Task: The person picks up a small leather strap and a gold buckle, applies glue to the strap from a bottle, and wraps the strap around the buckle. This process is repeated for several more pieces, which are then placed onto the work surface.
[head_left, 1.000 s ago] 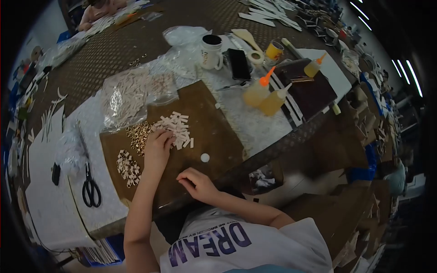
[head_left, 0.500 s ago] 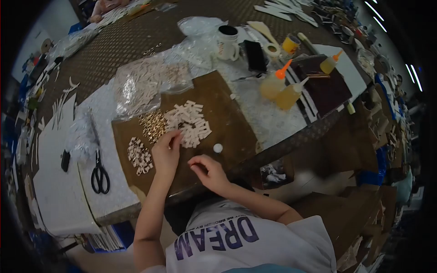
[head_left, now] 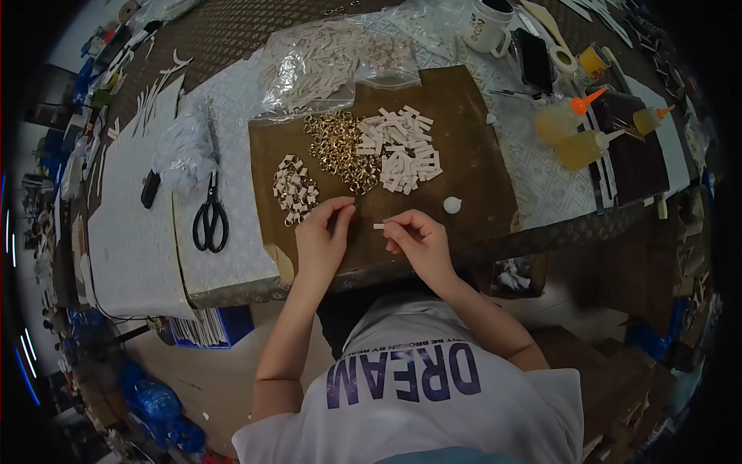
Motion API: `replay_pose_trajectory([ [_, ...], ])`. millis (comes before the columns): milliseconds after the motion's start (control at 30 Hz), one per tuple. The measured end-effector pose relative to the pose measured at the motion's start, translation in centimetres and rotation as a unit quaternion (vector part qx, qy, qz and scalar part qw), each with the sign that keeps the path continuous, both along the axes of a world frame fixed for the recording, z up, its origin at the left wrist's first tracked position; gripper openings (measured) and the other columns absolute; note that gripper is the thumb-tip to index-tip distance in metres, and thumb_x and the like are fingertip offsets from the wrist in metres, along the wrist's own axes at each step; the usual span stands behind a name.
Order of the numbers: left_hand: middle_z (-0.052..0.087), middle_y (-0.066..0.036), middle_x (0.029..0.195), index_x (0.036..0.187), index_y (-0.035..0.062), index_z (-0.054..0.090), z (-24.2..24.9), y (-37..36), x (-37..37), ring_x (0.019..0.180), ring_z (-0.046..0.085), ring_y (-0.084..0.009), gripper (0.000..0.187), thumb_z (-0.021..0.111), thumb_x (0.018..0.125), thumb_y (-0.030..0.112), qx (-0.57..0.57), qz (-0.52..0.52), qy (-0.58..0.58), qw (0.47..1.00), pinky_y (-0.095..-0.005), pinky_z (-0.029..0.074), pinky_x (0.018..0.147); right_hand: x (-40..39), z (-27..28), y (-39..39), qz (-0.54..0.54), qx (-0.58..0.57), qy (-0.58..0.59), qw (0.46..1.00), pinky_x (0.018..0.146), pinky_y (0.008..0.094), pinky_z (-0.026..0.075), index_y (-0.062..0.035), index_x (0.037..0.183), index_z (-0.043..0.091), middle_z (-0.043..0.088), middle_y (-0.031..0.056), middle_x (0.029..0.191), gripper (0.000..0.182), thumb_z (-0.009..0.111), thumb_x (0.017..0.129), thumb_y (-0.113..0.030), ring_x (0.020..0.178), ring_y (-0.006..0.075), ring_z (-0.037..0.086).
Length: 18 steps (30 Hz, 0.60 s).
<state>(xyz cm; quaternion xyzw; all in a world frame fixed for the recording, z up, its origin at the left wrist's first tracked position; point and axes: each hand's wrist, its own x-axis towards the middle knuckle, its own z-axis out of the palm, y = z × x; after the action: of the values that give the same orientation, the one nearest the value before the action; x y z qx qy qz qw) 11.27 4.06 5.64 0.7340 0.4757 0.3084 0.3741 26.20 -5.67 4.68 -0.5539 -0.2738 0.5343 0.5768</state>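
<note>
Between the thumb and fingertips of my right hand [head_left: 421, 246] is a small white strip [head_left: 378, 226], its free end pointing left. My left hand [head_left: 325, 236] is pinched closed over the brown mat [head_left: 479, 155], just below a heap of gold metal rings or clasps [head_left: 344, 151]; whatever its fingertips hold is too small to make out. Right of the gold pieces lies a loose pile of white strips [head_left: 402, 147]. Small gold rings with white tabs [head_left: 294, 189] form a third heap, just above and left of my left hand. A small round white container [head_left: 452, 205] sits right of the strips.
Behind the mat lies a clear bag of pale strips [head_left: 309, 66]. Black-handled scissors [head_left: 210, 224] rest on the left. To the right are glue bottles [head_left: 583, 151], a phone [head_left: 533, 60], a white mug [head_left: 488, 27], tape [head_left: 563, 59] and a dark notebook [head_left: 630, 147].
The camera view has shifted, so the table appears higher and further right. My left hand has drawn back from the heaps; a white strip now shows in my right fingers.
</note>
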Motion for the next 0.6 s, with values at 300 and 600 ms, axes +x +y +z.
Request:
replay_pose_trajectory([
  [300,0.063,-0.012,0.083,0.093,0.0041,0.066,-1.0,3.4,2.5,0.07,0.062,-0.0287,0.016,0.069,0.078,0.01,0.138,-0.045,0.073,0.987,-0.0369,0.049,0.064,0.4,0.9,-0.7,-0.021,0.016,0.093,0.995,0.07,0.0217,0.05,0.0012,0.101,0.06,0.062,0.0053,0.088,0.014,0.059,0.09,-0.007,0.076,0.0097,0.06],
  [600,0.067,-0.006,0.091,0.1,0.0005,0.067,2.0,-0.3,0.2,0.082,0.065,-0.0111,0.014,0.058,0.09,0.003,-0.316,-0.037,-0.235,0.918,-0.0244,0.052,0.067,0.2,1.1,-0.9,-0.041,0.0,0.075,0.996,0.074,0.0246,0.051,0.0016,0.105,0.061,0.065,0.007,0.09,0.018,0.059,0.09,-0.007,0.078,0.0117,0.061],
])
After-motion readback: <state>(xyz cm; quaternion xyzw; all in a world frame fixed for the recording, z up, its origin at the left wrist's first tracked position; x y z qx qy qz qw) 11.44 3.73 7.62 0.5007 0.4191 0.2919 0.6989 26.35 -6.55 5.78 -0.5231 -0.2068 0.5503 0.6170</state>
